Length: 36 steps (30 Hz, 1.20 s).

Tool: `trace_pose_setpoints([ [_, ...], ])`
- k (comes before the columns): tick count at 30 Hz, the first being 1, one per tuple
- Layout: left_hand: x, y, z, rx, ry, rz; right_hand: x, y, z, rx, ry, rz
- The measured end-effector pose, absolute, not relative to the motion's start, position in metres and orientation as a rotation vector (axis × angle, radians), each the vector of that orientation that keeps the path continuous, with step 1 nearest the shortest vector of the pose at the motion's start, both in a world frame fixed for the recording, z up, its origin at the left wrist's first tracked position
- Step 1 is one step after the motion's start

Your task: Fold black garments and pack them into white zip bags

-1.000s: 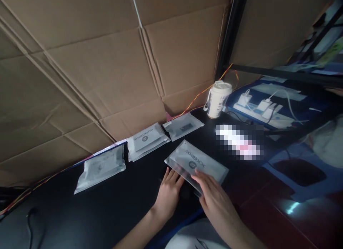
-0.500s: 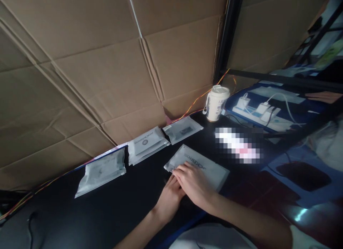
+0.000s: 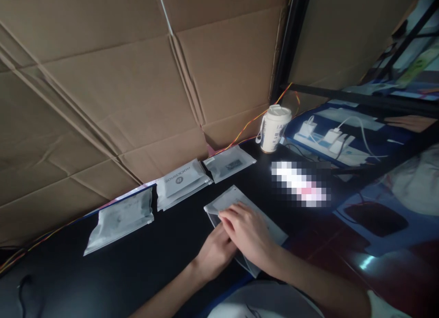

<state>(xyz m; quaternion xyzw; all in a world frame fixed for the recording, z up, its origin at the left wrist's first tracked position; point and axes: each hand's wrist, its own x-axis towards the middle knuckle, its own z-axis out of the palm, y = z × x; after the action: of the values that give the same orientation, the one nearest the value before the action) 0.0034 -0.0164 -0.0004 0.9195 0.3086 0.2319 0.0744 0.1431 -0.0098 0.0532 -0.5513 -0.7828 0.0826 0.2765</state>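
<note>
A frosted white zip bag (image 3: 222, 200) lies at an angle on the black table (image 3: 144, 258), its near edge parted so that a dark gap shows. My right hand (image 3: 247, 229) rests over it, fingers bent together on the bag's near edge. Close against it, my left hand (image 3: 216, 248) is curled at the same edge. Its fingertips are hidden under the right hand, so I cannot tell whether it holds anything besides the bag.
Along the cardboard wall (image 3: 103, 103) lie a flat frosted bag (image 3: 120, 217), a stack of printed bags (image 3: 181, 183) and another bag (image 3: 230, 163). A lidded paper cup (image 3: 273, 130) stands at the back right. Beyond it is a power strip (image 3: 329, 144). Another person's hand (image 3: 411, 122) shows far right.
The zip bag's near edge has parted and its lower layer now shows below my hands. Both hands stay together at that edge. The view has shifted slightly.
</note>
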Motion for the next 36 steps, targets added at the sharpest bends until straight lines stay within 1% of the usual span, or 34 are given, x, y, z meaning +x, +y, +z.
trace_pose_setpoints([
  [1,-0.008,-0.019,0.003,2.722,0.95,0.749,0.145,-0.008,0.057,-1.49,-2.104,0.228],
  [3,-0.029,-0.021,0.006,2.509,1.145,0.988,0.147,-0.006,0.06,-1.487,-2.109,0.258],
  [5,-0.043,-0.019,0.008,2.106,1.405,1.125,0.146,-0.003,0.06,-1.475,-2.105,0.314],
  [7,-0.049,-0.011,0.01,1.69,1.538,1.05,0.145,0.002,0.058,-1.442,-2.102,0.419],
  [9,-0.047,0.0,0.014,1.492,1.579,0.908,0.146,0.011,0.056,-1.389,-2.104,0.557],
  [11,-0.043,0.012,0.018,1.504,1.624,0.825,0.149,0.027,0.055,-1.318,-2.104,0.655],
  [14,-0.037,0.03,0.02,1.575,1.634,0.763,0.156,0.059,0.051,-1.22,-2.154,0.697],
  [21,-0.031,0.06,0.015,1.513,1.515,0.638,0.165,0.115,0.021,-1.005,-2.384,0.87],
  [27,-0.029,0.062,0.018,1.407,1.421,0.585,0.167,0.11,0.016,-0.945,-2.311,0.924],
  [36,-0.005,0.035,0.026,1.262,1.281,0.425,0.177,0.095,0.02,-1.052,-2.155,0.781],
])
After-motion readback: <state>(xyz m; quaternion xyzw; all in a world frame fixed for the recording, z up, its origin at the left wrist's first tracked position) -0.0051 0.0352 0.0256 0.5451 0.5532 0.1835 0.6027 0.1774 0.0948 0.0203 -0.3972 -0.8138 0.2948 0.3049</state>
